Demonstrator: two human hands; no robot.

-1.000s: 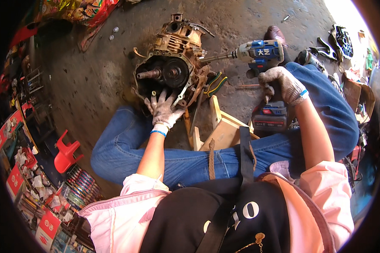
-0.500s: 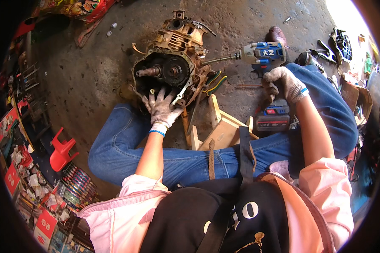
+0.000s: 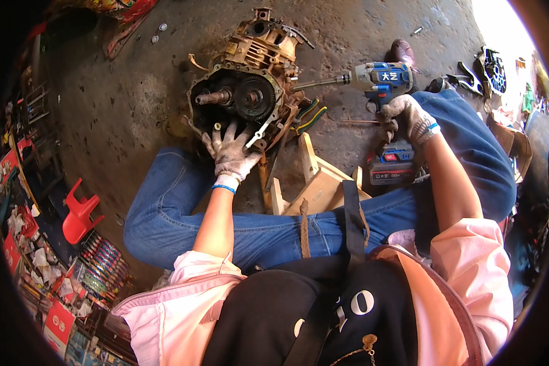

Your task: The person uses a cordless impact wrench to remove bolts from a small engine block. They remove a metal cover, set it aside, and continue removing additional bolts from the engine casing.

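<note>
An opened engine (image 3: 263, 50), brown and grimy, sits on the floor before me, with a dark gear (image 3: 255, 99) and a shaft (image 3: 213, 97) exposed inside its case. My left hand (image 3: 233, 156), in a dirty knit glove, rests with spread fingers on the case's lower rim. Beside those fingers is a pale metal strip (image 3: 263, 130). My right hand (image 3: 407, 116), also gloved, is closed around the handle of a blue and grey cordless impact wrench (image 3: 381, 77). A long extension (image 3: 323, 82) runs from it to the engine's right side; its tip is hidden there.
Between my legs stands a small wooden stool (image 3: 329, 188). A yellow-green striped cable (image 3: 311, 121) lies right of the engine. Black parts (image 3: 493, 68) rest at the far right. A red plastic chair (image 3: 80, 211) and cluttered goods line the left side.
The view has shifted slightly. My left hand stays spread on the case rim, and my right hand keeps hold of the impact wrench, its extension still at the engine's side.
</note>
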